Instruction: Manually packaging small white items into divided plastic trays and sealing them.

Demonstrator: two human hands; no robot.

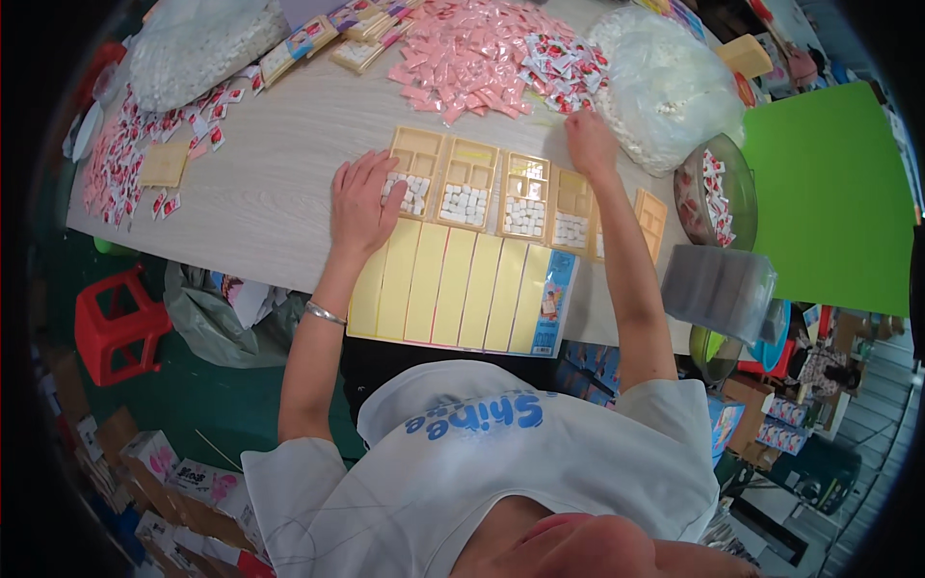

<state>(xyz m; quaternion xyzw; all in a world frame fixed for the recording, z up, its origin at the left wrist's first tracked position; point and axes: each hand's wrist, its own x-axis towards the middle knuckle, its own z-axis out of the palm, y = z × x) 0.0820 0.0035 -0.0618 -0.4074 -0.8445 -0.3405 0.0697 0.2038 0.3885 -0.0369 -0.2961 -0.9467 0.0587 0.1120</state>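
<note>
A row of several cream plastic compartment trays (418, 144) stands before me. Small white pieces (463, 206) fill their near compartments. My left hand (364, 204) lies with fingers apart over the left edge of the leftmost tray, touching it beside its white pieces. Farther off and to the right, my right hand (590, 144) is closed, at the near edge of a heap of small red-and-white packets (564, 69). What its fingers hold, if anything, is hidden. My right forearm covers part of the trays at the right end. Nearest me lies a yellow panelled card sheet (438, 289).
Pink sachets (462, 53) are heaped at the back. Clear bags of white pieces (660, 91) bulge at both far corners. A clear bowl of packets (715, 193) and stacked clear plastic boxes (718, 289) stand on the right. More packets (120, 159) are strewn at left, above a red stool (120, 323).
</note>
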